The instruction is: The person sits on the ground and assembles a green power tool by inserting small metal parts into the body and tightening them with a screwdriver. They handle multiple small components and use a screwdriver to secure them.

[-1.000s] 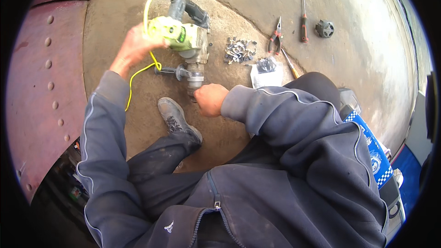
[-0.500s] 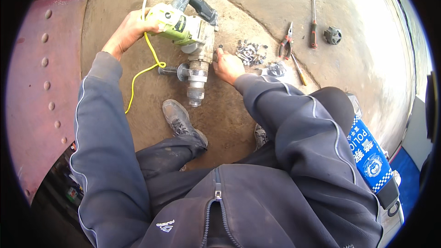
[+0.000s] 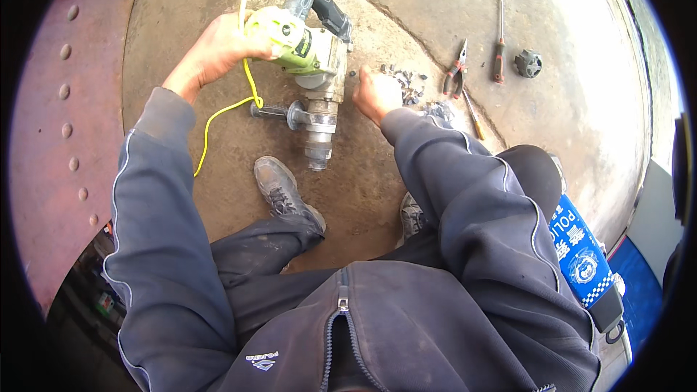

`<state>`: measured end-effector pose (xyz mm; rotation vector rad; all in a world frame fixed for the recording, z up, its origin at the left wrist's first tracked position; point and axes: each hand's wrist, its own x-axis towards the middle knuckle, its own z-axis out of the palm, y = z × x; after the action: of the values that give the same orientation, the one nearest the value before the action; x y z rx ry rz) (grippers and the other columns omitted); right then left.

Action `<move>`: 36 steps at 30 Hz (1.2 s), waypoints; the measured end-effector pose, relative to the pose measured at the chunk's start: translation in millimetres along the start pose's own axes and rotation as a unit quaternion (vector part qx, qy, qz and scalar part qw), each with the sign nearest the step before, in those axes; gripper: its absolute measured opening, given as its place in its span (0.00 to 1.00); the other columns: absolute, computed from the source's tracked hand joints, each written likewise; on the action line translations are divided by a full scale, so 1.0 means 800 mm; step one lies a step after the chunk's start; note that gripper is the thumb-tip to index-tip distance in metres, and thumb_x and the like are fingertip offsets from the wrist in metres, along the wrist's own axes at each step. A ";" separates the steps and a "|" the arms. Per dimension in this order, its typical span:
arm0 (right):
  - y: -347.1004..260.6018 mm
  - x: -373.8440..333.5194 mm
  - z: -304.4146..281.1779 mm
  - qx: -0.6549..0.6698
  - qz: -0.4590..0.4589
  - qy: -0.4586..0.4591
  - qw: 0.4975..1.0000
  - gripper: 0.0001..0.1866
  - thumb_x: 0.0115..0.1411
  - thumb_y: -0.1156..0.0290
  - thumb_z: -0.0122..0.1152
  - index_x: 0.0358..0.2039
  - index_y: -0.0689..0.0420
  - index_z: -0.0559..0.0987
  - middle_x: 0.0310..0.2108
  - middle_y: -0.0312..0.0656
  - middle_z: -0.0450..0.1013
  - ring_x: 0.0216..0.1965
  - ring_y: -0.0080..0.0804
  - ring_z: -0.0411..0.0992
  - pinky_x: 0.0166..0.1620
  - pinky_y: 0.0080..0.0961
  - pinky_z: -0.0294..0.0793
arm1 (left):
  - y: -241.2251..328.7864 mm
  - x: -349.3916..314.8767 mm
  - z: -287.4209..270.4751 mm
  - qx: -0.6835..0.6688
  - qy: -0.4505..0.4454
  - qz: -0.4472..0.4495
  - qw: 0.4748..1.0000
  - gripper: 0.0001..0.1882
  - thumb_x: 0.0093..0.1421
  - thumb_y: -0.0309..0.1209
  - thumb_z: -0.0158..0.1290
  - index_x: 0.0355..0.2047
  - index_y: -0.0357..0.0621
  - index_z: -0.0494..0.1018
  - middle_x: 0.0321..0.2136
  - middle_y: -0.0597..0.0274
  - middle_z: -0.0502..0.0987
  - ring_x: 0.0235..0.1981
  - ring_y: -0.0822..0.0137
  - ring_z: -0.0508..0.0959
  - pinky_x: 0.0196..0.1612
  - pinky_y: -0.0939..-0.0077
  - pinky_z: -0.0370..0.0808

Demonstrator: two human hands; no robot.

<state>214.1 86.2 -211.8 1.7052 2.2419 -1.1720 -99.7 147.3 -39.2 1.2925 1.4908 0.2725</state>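
Note:
A rotary hammer drill (image 3: pixel 319 62) with a lime-green motor housing and a grey metal front lies on the concrete floor, its chuck towards me. My left hand (image 3: pixel 221 47) is wrapped round the rear of the green housing. The yellow power cord (image 3: pixel 218 110) loops past that wrist. Just right of the drill, my right hand (image 3: pixel 377 94) is closed, its fingers curled and mostly hidden; whatever is in them cannot be seen. It partly covers a heap of small dark and silvery pieces (image 3: pixel 412 87). The drill's side handle (image 3: pixel 272 111) sticks out left.
Right of the heap lie red-and-black needle-nose pliers (image 3: pixel 455 76), a long screwdriver (image 3: pixel 499 58), a yellow-handled screwdriver (image 3: pixel 475 117) and a round dark part (image 3: pixel 528 64). A clear plastic bag (image 3: pixel 441 111) lies below the heap. A riveted reddish panel (image 3: pixel 69 131) stands at left.
My right hand has moved right, away from the drill's side, and now covers part of the heap. My left hand stays on the housing; the drill has shifted slightly right in view.

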 end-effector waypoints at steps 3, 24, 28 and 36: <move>0.014 0.027 0.023 0.034 -0.100 0.095 0.990 0.15 0.67 0.73 0.54 0.52 0.64 0.78 0.49 0.63 0.81 0.46 0.65 0.83 0.50 0.56 0.83 | 0.017 -0.011 0.022 0.004 0.027 -0.002 1.000 0.32 0.55 0.32 0.72 0.58 0.32 0.80 0.46 0.61 0.86 0.45 0.72 0.83 0.52 0.73 0.82; 0.021 0.030 -0.015 0.088 0.054 0.152 0.983 0.17 0.65 0.70 0.63 0.48 0.68 0.84 0.41 0.64 0.85 0.41 0.56 0.86 0.48 0.46 0.86 | 0.058 -0.031 0.028 0.126 -0.057 -0.033 0.990 0.46 0.62 0.52 0.71 0.71 0.36 0.70 0.50 0.54 0.87 0.51 0.65 0.85 0.57 0.67 0.80; -0.001 -0.002 -0.074 0.419 0.163 0.061 0.891 0.15 0.68 0.72 0.65 0.48 0.71 0.82 0.34 0.52 0.83 0.37 0.37 0.85 0.40 0.33 0.86 | 0.059 -0.014 -0.074 -0.059 -0.153 -0.133 0.977 0.42 0.74 0.58 0.58 0.72 0.34 0.69 0.43 0.56 0.86 0.34 0.74 0.78 0.40 0.79 0.75; -0.032 -0.091 -0.117 0.651 0.206 0.133 0.718 0.12 0.70 0.75 0.66 0.50 0.68 0.80 0.38 0.47 0.82 0.32 0.33 0.83 0.36 0.28 0.85 | -0.097 0.119 -0.078 -0.383 -0.102 -0.210 0.894 0.29 0.80 0.52 0.50 0.55 0.32 0.75 0.47 0.43 0.82 0.43 0.55 0.84 0.51 0.59 0.85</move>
<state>253.1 84.4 -97.2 2.6044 0.6936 -2.7584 -176.0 222.9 -125.6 0.3428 1.2445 0.3745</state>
